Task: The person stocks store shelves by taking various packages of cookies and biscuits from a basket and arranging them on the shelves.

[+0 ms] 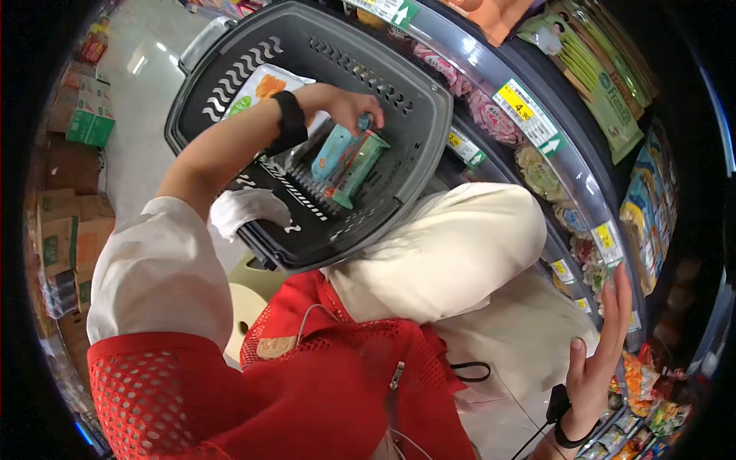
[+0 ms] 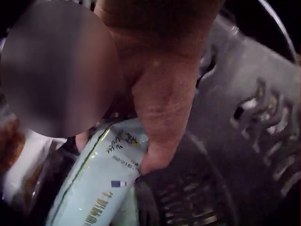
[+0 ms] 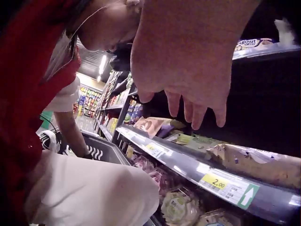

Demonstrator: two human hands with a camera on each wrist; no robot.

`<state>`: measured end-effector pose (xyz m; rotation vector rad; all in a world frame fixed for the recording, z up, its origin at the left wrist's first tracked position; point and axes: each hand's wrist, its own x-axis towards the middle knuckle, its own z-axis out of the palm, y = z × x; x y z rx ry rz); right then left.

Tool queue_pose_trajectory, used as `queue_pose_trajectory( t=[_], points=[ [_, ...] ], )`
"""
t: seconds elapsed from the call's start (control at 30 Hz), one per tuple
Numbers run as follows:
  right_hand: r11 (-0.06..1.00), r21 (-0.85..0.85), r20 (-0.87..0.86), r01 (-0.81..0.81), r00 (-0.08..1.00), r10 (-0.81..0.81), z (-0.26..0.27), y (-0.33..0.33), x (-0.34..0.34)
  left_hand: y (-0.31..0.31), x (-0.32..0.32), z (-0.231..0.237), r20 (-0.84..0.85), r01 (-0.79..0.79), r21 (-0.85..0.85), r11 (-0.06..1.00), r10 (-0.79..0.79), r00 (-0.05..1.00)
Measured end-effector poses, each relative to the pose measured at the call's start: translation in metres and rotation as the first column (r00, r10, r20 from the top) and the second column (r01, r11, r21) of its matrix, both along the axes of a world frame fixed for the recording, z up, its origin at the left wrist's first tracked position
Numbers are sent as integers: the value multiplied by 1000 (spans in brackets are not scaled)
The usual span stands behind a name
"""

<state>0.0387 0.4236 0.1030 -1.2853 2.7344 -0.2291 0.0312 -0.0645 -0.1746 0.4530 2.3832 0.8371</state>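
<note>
The head camera looks steeply down, in a wide round view, over the shopping basket [image 1: 441,107] and store shelf [image 1: 463,47]. The left wrist's peers, very close, past the left grip [image 2: 162,89] into that basket; both show its pale blue packet [image 2: 101,174]. The right wrist's looks past the right grip [image 3: 183,61] along the shelf, basket farther off at left, sharing both with the head view.

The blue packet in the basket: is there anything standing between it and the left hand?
Nothing visible: the left hand grips the blue packet at one end. The green packet is beside it, not between.
</note>
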Motion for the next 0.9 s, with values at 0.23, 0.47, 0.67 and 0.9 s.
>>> queue_pose_trajectory(
  t=[0.23,0.47,0.67,0.9],
  points=[
    [987,-158,42,24,999,-18,3,23,42,50,44,206,-243,59,221,973,-3,970],
    [966,-250,62,-61,995,78,-5,29,83,142,69,273,-52,-169,619,767,254,966],
    [945,-278,-271,-172,958,95,-5,23,104,231,71,275,194,-183,765,617,50,980],
    [935,-192,-547,-299,823,151,-17,28,113,326,78,231,410,-78,711,699,-322,854]
  ],
)
